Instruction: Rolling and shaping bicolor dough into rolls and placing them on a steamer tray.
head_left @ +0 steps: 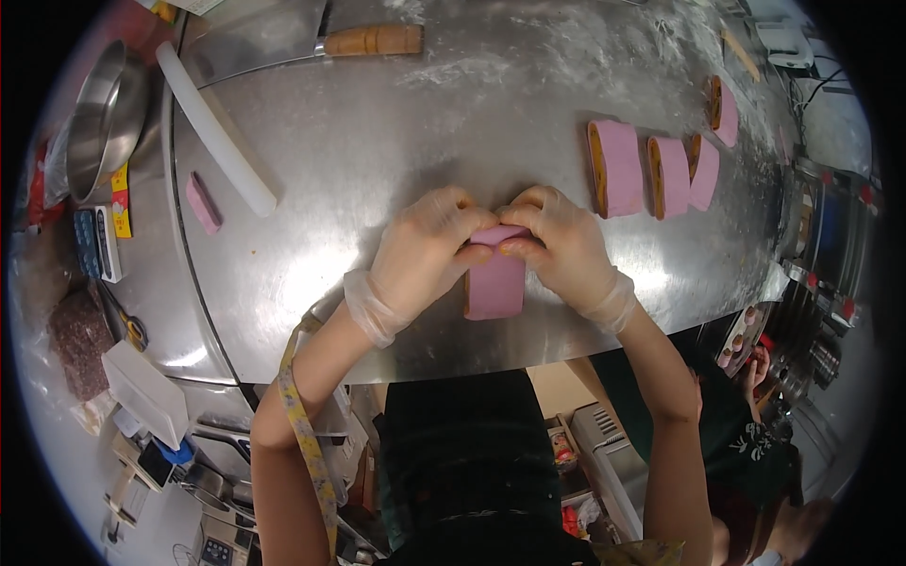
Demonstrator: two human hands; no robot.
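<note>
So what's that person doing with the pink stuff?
A person in thin clear gloves is pinching the top end of a pink dough piece with the left hand and right hand. It lies on a floury steel table. Four more cut pink pieces with orange filling stand to the right. A white rolling pin and a big knife lie further off.

A steel worktop (396, 123) fills most of the view, dusted with flour toward its far edge and shining under overhead light. A second steel surface (160, 311) adjoins its left edge, carrying a metal bowl (104, 118) at the far end. Below the near edge stand a grey appliance (613, 453) and shelves of kitchen gear. At the right edge sits a machine (830, 236) with red knobs.
</note>
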